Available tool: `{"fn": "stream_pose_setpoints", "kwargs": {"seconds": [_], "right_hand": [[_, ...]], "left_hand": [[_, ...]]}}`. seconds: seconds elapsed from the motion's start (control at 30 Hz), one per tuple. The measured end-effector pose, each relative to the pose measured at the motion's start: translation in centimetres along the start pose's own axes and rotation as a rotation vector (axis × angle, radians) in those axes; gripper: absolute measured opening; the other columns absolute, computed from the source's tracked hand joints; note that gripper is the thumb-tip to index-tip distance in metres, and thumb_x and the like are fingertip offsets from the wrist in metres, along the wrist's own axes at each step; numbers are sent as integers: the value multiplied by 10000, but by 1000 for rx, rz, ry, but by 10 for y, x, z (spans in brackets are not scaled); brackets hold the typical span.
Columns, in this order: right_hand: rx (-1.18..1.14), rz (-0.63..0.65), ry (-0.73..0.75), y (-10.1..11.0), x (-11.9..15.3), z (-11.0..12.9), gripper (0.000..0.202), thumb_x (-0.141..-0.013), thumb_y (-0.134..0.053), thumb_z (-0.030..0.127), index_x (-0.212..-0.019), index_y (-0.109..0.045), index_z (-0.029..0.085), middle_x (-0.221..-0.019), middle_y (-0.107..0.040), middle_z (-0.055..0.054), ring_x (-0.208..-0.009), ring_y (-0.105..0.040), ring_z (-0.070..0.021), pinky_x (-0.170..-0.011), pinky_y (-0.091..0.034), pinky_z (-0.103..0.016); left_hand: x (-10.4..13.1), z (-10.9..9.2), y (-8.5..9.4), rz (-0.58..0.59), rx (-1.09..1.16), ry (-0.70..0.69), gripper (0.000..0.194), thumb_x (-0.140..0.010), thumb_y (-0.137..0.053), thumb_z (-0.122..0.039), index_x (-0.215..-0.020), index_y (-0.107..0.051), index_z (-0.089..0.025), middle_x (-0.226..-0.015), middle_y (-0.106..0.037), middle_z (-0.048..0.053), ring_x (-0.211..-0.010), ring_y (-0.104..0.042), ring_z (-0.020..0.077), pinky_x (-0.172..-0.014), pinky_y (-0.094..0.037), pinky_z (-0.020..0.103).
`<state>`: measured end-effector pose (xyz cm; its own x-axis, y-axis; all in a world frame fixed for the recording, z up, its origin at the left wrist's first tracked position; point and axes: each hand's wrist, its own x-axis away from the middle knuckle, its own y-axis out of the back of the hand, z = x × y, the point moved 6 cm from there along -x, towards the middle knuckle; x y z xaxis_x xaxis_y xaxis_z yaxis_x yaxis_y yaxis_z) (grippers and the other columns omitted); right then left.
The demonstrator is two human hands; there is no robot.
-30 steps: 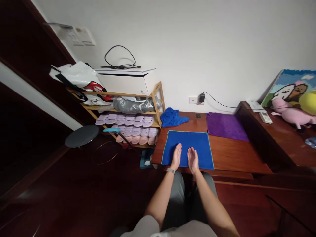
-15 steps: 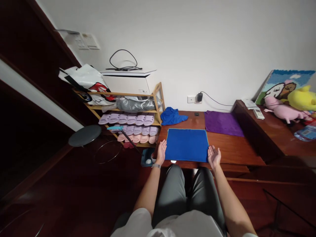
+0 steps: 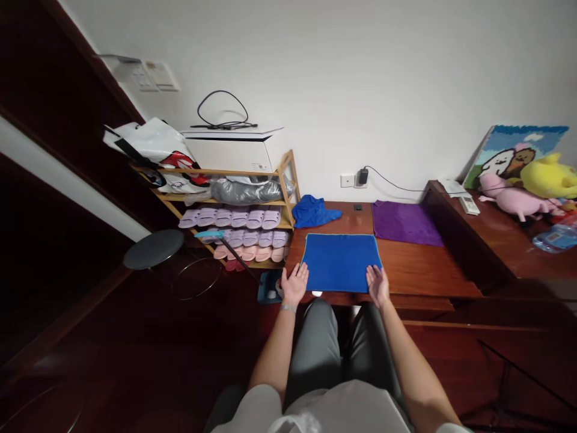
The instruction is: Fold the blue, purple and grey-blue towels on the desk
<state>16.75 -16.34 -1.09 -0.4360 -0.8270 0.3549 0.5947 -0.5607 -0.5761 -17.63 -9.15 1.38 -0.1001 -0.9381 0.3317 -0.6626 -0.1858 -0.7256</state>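
A blue cloth (image 3: pixel 340 263) lies flat and spread out on the reddish-brown wooden table (image 3: pixel 419 270), near its front edge. At the cloth's lower left corner is my left hand (image 3: pixel 295 284), palm up with fingers apart, holding nothing. My right hand (image 3: pixel 377 285) is over the cloth's lower right corner, palm turned up and inward, also holding nothing. Behind the flat cloth, a crumpled blue cloth (image 3: pixel 313 211) sits by the rack. A purple cloth (image 3: pixel 403 222) lies flat at the back of the table, right of centre.
On the left stand a shoe rack (image 3: pixel 288 180) with slippers, a round stool (image 3: pixel 153 249) and a dustpan (image 3: pixel 269 287). Plush toys (image 3: pixel 514 198), a plastic bottle (image 3: pixel 554 239) and a remote (image 3: pixel 469 205) rest on the raised right surface. A plugged-in charger (image 3: pixel 363 175) trails a cable.
My right hand has moved left, from beside the flat cloth's right edge to over its corner. My left hand has turned its palm further up. The view has shifted slightly.
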Motion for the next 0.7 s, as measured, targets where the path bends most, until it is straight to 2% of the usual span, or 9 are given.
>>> {"fn": "stream_pose_setpoints", "kwargs": {"seconds": [0.1, 0.2, 0.3, 0.37, 0.43, 0.5, 0.53, 0.6, 0.7], "right_hand": [[-57, -34, 5, 22, -7, 21, 380, -949, -491, 608, -1035, -601, 255, -1288, -711, -95, -1321, -635, -197, -1199, -433, -448], [-79, -45, -6, 31, -7, 31, 379, -952, -498, 585, -1041, -630, 242, -1297, -703, -108, -1330, -627, -201, -1187, -450, -439], [-126, -101, 22, 45, -1, 44, 398, -948, -500, 576, -1060, -659, 229, -1322, -688, -115, -1347, -614, -204, -1179, -469, -428], [-216, -124, 69, 60, 4, 59, 428, -943, -502, 569, -1105, -678, 214, -1340, -682, -116, -1354, -610, -198, -1175, -481, -414], [-308, -114, 121, 72, 10, 77, 459, -935, -522, 561, -1170, -684, 201, -1362, -680, -114, -1357, -610, -194, -1175, -489, -417], [-367, -84, 157, 74, 15, 92, 479, -927, -546, 548, -1224, -680, 196, -1387, -680, -112, -1360, -611, -194, -1181, -487, -424], [-384, -60, 163, 68, 17, 96, 487, -927, -554, 544, -1243, -678, 194, -1401, -677, -114, -1365, -609, -195, -1186, -483, -425], [-399, 17, 143, 40, 17, 94, 502, -934, -563, 544, -1271, -674, 189, -1429, -666, -121, -1381, -598, -200, -1199, -471, -426], [-398, 166, 32, -29, 12, 62, 504, -954, -581, 536, -1297, -672, 178, -1450, -656, -132, -1397, -587, -203, -1204, -464, -411]], "left_hand": [[2, -10, 7, -42, 23, 23, 690, -1026, -341, -635, -1526, -482, -180, -1595, -506, 210, -1488, -500, 259, -1207, -455, 458], [5, -9, -1, -90, 1, 21, 658, -1038, -340, -589, -1540, -479, -187, -1590, -515, 208, -1492, -497, 264, -1210, -450, 467], [14, -15, -8, -123, 24, -10, 644, -1048, -350, -548, -1557, -486, -178, -1628, -478, 188, -1520, -457, 239, -1229, -423, 398], [25, -28, -13, -81, 130, -68, 642, -1048, -380, -535, -1574, -480, -181, -1638, -476, 163, -1524, -451, 221, -1228, -420, 358], [36, -44, -18, 10, 281, -138, 652, -1046, -412, -528, -1599, -455, -185, -1625, -500, 148, -1508, -473, 214, -1217, -432, 347], [43, -57, -27, 86, 390, -176, 673, -1050, -426, -522, -1623, -420, -169, -1610, -519, 151, -1495, -493, 217, -1207, -446, 347], [44, -60, -33, 109, 418, -177, 680, -1055, -427, -521, -1632, -405, -161, -1609, -520, 153, -1493, -495, 220, -1206, -447, 349], [38, -54, -51, 134, 427, -149, 684, -1063, -415, -529, -1643, -389, -167, -1612, -516, 150, -1493, -495, 226, -1210, -445, 362], [15, -18, -86, 153, 400, -42, 668, -1066, -398, -540, -1641, -403, -200, -1612, -520, 134, -1498, -489, 232, -1223, -430, 385]]}}
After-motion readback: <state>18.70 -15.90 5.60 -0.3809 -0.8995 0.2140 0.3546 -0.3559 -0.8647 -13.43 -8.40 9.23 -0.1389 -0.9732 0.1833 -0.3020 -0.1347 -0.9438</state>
